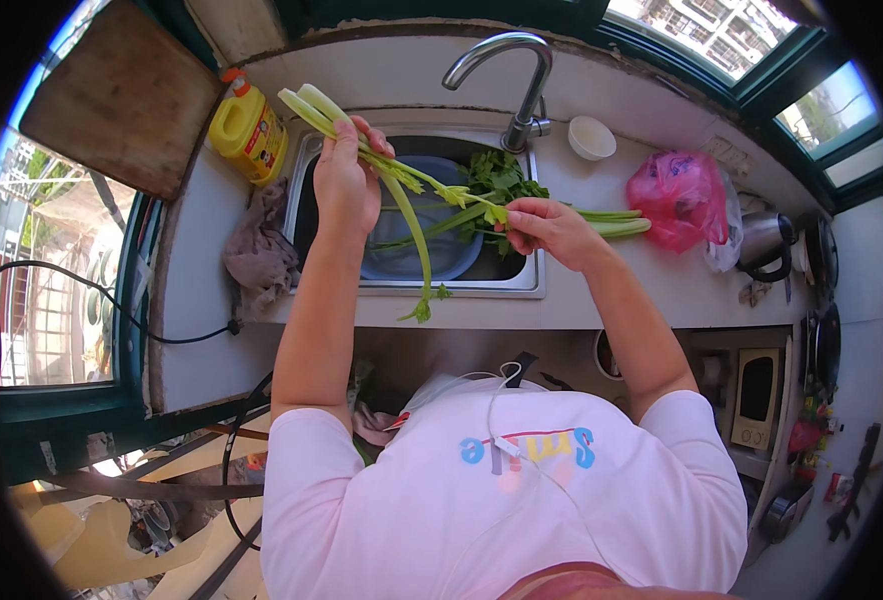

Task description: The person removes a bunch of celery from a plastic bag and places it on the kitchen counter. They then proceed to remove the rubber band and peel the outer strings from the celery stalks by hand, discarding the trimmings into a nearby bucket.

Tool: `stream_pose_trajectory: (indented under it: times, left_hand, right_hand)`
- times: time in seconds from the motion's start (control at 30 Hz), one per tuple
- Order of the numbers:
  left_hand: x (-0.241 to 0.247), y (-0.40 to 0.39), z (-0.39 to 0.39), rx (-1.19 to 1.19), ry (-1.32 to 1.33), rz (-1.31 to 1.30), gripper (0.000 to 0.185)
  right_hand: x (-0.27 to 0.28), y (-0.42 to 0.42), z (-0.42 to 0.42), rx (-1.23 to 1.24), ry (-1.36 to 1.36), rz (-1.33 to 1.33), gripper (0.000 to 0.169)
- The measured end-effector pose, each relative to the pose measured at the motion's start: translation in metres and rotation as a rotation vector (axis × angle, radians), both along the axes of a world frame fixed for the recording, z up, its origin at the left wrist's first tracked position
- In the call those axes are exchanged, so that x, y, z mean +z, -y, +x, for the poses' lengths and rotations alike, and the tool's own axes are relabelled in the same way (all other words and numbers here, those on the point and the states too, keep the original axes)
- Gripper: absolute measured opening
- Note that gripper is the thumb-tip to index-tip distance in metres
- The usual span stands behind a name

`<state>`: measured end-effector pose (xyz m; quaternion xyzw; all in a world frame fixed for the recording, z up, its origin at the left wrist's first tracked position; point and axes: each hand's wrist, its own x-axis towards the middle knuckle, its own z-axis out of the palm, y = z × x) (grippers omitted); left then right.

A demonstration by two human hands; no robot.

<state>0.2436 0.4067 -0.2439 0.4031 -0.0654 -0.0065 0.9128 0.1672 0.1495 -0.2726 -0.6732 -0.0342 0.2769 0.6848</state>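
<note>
Over the sink, my left hand (349, 172) grips a few celery stalks (405, 169) near their pale cut ends. My right hand (550, 229) pinches the leafy tip of one of these stalks between thumb and fingers. Another held stalk bends down across the sink's front edge, its small leaves hanging over the counter edge. Below lies a blue plastic basin (452, 259) inside the stainless steel sink (537, 281). More celery (501, 174) rests with its leaves over the basin's right side; its stems (610, 223) reach onto the counter behind my right hand.
A chrome faucet (527, 97) arches behind the sink. To the left are a yellow pump bottle (250, 139) and a grey cloth (261, 240). A white bowl (591, 138), pink plastic bag (678, 199) and electric kettle (764, 244) stand on the right counter (599, 300).
</note>
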Motion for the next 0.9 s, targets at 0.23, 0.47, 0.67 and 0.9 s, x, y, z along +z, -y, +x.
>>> stream_pose_trajectory:
  times: [0.23, 0.47, 0.67, 0.9]
  left_hand:
    - [-0.043, 0.005, 0.027, -0.128, 0.202, 0.355, 0.017]
    - [-0.081, 0.036, 0.012, -0.395, 0.353, 0.766, 0.020]
    - [-0.082, 0.050, -0.002, -0.352, 0.591, 1.079, 0.024]
    - [-0.062, 0.039, -0.006, -0.494, 0.545, 1.193, 0.018]
  right_hand:
    - [-0.015, 0.001, -0.002, -0.239, 0.102, -0.196, 0.021]
    - [0.016, -0.030, 0.017, -0.400, 0.547, -0.308, 0.026]
    - [0.025, -0.028, 0.028, -0.337, 0.937, -0.649, 0.020]
    - [0.016, 0.000, 0.031, 0.003, 1.169, -0.915, 0.025]
